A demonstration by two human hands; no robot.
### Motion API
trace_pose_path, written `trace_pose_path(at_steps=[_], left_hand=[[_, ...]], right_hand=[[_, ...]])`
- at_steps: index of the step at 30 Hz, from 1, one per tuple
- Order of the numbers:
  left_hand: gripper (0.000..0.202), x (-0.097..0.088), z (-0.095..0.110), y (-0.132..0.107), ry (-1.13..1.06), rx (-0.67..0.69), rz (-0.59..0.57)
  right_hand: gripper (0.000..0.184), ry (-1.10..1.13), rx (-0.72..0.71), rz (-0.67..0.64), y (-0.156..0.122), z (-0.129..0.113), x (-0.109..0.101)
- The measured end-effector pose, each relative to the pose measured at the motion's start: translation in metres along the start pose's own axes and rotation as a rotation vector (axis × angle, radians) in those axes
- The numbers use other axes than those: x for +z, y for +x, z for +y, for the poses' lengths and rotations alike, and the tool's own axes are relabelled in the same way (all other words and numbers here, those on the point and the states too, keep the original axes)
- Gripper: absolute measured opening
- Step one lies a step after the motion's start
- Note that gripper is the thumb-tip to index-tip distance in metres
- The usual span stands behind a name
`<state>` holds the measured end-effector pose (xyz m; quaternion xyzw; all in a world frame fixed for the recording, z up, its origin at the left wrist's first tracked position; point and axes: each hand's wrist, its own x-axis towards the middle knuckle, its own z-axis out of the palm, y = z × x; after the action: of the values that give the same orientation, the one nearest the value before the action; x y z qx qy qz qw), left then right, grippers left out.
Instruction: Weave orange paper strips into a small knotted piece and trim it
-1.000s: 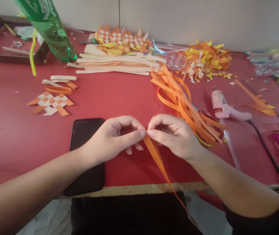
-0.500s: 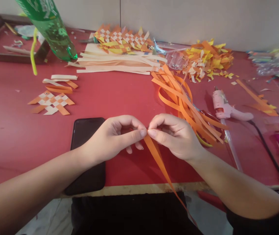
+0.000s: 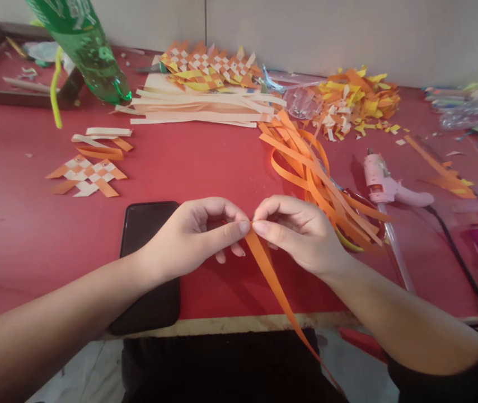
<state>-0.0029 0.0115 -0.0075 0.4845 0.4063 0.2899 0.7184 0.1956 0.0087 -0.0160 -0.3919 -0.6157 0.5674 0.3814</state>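
Observation:
My left hand [image 3: 192, 238] and my right hand [image 3: 298, 232] meet fingertip to fingertip above the front of the red table [image 3: 205, 162]. Both pinch the top end of a long orange paper strip [image 3: 275, 280], which hangs down past the table edge toward my lap. Just behind my right hand lies a loose bundle of orange strips [image 3: 314, 173]. A black phone [image 3: 149, 263] lies face up under my left wrist.
A pink glue gun [image 3: 384, 182] with a black cord lies at the right. Cream strips [image 3: 201, 106], woven orange-and-white pieces [image 3: 209, 67], paper scraps [image 3: 354, 103] sit at the back. A small woven piece [image 3: 88, 176] lies left. A green bottle [image 3: 83, 45] leans at back left.

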Motion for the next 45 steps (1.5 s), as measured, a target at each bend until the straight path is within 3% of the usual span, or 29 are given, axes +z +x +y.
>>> trace_pose_path(at_steps=[7,19,29,35,45], left_hand=[[0.009,0.0018,0.0023,-0.0006,0.018,-0.013,-0.003],[0.014,0.0011,0.0000,-0.0004,-0.004,0.026,0.022],[0.018,0.0009,0.0016,-0.0007,-0.010,-0.011,-0.025],[0.022,0.0005,0.0006,-0.0007,0.009,0.049,0.029],[0.018,0.0011,-0.0026,0.0004,-0.028,0.075,0.076]], right_hand=[[0.013,0.003,-0.012,-0.046,0.0011,0.0004,-0.0018],[0.011,-0.034,-0.073,0.014,0.0015,0.0008,0.0010],[0.010,0.107,0.036,0.073,-0.0006,0.0002,0.0028],[0.015,0.080,0.042,0.016,0.0003,0.0000,0.0003],[0.015,0.006,-0.037,0.067,0.0025,-0.0010,0.0039]])
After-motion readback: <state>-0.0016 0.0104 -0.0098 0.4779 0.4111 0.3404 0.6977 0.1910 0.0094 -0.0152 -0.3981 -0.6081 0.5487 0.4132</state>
